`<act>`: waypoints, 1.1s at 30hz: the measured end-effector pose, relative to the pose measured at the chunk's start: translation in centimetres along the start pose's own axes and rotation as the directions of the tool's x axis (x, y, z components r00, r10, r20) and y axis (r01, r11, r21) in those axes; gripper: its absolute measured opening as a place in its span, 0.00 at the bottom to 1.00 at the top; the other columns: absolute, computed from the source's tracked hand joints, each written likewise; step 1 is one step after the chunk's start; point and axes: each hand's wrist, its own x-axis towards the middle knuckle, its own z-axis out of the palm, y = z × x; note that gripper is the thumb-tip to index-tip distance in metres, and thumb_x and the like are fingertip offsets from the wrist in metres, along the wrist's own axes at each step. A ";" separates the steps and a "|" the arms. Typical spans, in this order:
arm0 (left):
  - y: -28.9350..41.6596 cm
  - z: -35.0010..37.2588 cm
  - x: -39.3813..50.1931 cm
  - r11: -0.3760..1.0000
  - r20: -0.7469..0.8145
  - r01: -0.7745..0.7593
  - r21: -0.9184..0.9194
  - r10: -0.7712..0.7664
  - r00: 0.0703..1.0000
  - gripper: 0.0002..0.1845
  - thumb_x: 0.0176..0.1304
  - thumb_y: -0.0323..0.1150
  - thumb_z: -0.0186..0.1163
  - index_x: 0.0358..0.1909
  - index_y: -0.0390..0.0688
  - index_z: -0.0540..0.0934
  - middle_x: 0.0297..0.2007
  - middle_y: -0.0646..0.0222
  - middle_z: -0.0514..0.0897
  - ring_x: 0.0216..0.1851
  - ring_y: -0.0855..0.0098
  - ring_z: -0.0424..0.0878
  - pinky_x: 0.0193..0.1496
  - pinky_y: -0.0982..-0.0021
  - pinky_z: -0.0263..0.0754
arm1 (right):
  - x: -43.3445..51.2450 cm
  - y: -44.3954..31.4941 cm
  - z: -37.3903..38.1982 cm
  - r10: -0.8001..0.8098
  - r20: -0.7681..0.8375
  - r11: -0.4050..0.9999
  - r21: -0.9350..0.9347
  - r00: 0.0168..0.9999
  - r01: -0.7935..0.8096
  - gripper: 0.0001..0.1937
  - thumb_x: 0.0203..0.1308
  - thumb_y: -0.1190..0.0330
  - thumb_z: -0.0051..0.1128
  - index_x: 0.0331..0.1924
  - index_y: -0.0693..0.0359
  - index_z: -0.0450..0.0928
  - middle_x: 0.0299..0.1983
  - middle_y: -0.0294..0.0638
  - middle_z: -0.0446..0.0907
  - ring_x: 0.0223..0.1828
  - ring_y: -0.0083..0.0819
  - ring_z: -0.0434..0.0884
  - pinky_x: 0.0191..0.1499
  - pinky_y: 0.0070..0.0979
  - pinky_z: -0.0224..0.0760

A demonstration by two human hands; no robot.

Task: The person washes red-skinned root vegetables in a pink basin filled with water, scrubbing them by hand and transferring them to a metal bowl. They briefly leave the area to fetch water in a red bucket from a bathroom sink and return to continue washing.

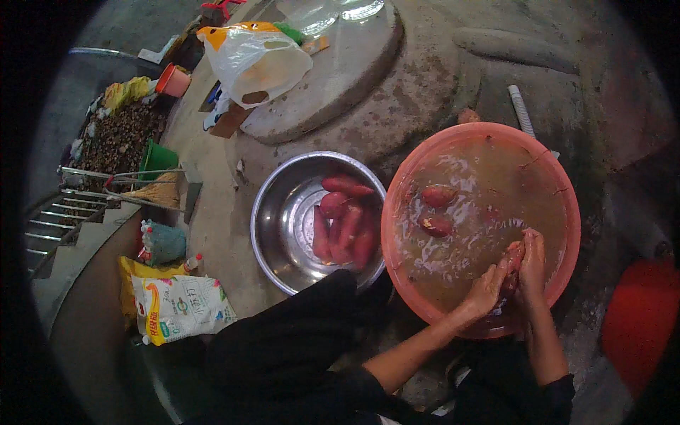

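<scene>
In the head view, a pink plastic basin (pixel 569 223) holds cloudy brown water. My left hand (pixel 484 291) and my right hand (pixel 532 263) meet over its near right side, both closed around a wet red sweet potato (pixel 512 260). Their fingers partly cover it. Two more sweet potatoes float to the left, one red sweet potato (pixel 438 196) above and one with a pale patch, the lower sweet potato (pixel 435 225). Left of the basin stands a stainless steel bowl (pixel 284 212), where several red sweet potatoes (pixel 348 228) lie against the right side.
A round concrete slab (pixel 340 95) carries a plastic bag (pixel 260 66). Behind the basin lies a ribbed hose (pixel 521 109). A printed white sack (pixel 180 305), a broom (pixel 159 191) and a green bucket (pixel 159 159) stand at left. Something red (pixel 640 319) is at right.
</scene>
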 end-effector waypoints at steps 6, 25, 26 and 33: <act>1.2 -2.2 -0.4 0.614 0.620 0.670 -0.418 -0.346 0.704 0.31 0.65 0.69 0.44 0.47 0.52 0.77 0.33 0.75 0.81 0.30 0.81 0.74 0.31 0.81 0.67 | 0.9 0.0 -0.9 0.136 0.057 0.990 0.026 0.989 -0.138 0.11 0.74 0.64 0.40 0.49 0.60 0.71 0.33 0.40 0.79 0.32 0.28 0.79 0.34 0.23 0.73; -1.5 -3.5 -1.2 0.996 0.305 0.025 0.084 -0.049 0.951 0.28 0.74 0.48 0.42 0.69 0.44 0.57 0.65 0.64 0.63 0.67 0.69 0.60 0.69 0.66 0.55 | -4.5 -1.5 3.5 -0.351 0.624 0.623 -0.401 0.698 0.672 0.12 0.64 0.65 0.52 0.39 0.66 0.81 0.43 0.42 0.83 0.52 0.40 0.80 0.56 0.32 0.71; -2.1 -3.0 -1.1 0.930 0.348 -0.105 0.353 -0.027 0.937 0.27 0.75 0.45 0.41 0.70 0.43 0.56 0.65 0.63 0.62 0.68 0.69 0.59 0.70 0.67 0.53 | -4.7 -1.4 4.3 -0.433 0.690 0.405 -0.426 0.580 0.809 0.12 0.63 0.66 0.53 0.40 0.67 0.81 0.44 0.44 0.83 0.54 0.41 0.79 0.57 0.33 0.71; -1.9 -0.4 0.8 0.957 -0.079 0.107 -0.269 -0.133 0.988 0.23 0.75 0.38 0.44 0.67 0.40 0.62 0.63 0.55 0.69 0.65 0.59 0.67 0.67 0.65 0.59 | -3.2 -1.5 3.2 -0.566 0.478 0.104 -0.767 0.672 0.633 0.21 0.65 0.70 0.50 0.61 0.66 0.67 0.59 0.53 0.72 0.60 0.44 0.74 0.64 0.36 0.64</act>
